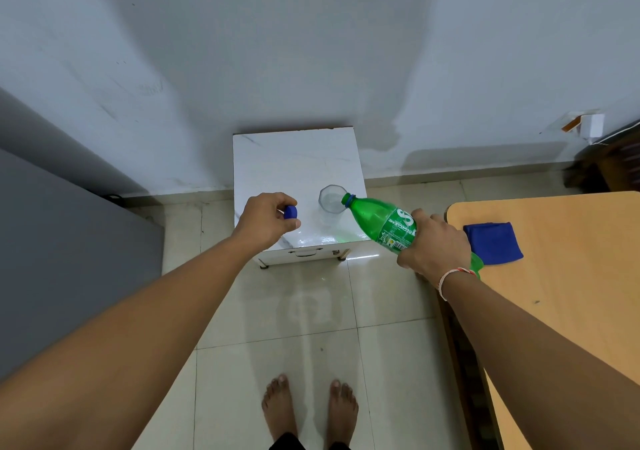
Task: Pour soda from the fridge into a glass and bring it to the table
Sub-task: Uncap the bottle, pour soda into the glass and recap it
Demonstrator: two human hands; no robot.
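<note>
A clear glass [330, 204] stands on the small white cabinet [294, 159] against the wall. My right hand [434, 243] grips a green soda bottle [381, 221] around its label and tilts it, the open mouth resting at the glass's right rim. A little clear liquid shows inside the glass. My left hand [266, 221] hovers over the cabinet's left front part, its fingers pinching the blue bottle cap [290, 212].
A wooden table [568, 276] stands to the right with a folded blue cloth [493, 242] on its near-left corner. A grey fridge [69, 249] fills the left side. My bare feet [308, 411] stand on the tiled floor below.
</note>
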